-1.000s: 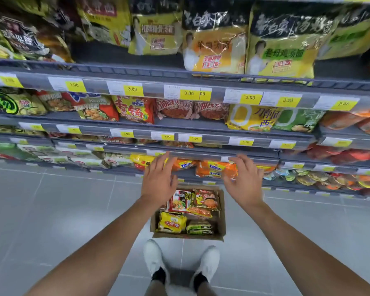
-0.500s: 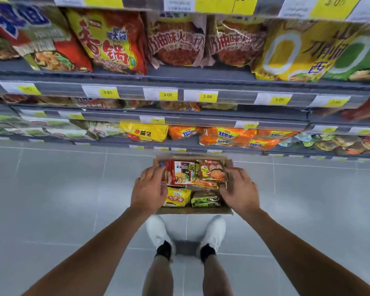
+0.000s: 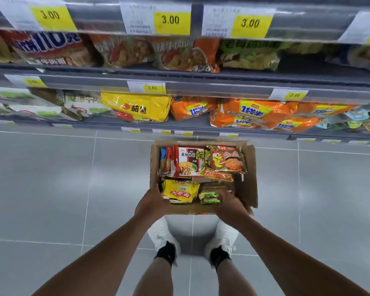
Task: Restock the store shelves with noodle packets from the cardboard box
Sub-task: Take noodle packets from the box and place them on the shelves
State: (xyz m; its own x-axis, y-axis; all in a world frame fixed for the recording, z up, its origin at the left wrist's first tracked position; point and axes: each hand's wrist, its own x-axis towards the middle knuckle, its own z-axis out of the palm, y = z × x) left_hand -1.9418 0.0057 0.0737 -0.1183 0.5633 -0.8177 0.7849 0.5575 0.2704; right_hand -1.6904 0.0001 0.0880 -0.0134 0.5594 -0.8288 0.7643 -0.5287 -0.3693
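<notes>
The shelves (image 3: 201, 82), full of packets, stand just past the cardboard box (image 3: 249, 189). The box sits on the grey floor (image 3: 51, 189) with noodle packets inside. At the box's near edge, the left hand (image 3: 152, 202) touches the yellow packet (image 3: 179, 192). I cannot tell if its grip is closed. The right hand (image 3: 231, 205) has its grip curled on the green packet (image 3: 208, 196).

Upper shelf rail (image 3: 94, 16): three price tags (image 3: 170, 19) each read 3.00. Lower rail (image 3: 212, 87): one tag (image 3: 152, 88) read 3.00, another (image 3: 295, 95) read 2.50. In the cardboard box (image 3: 249, 167), the yellow packet (image 3: 181, 194) read 大骨面. The yellow shelf packet (image 3: 139, 108) read 茄皇. Remaining print was too blurred to read.
</notes>
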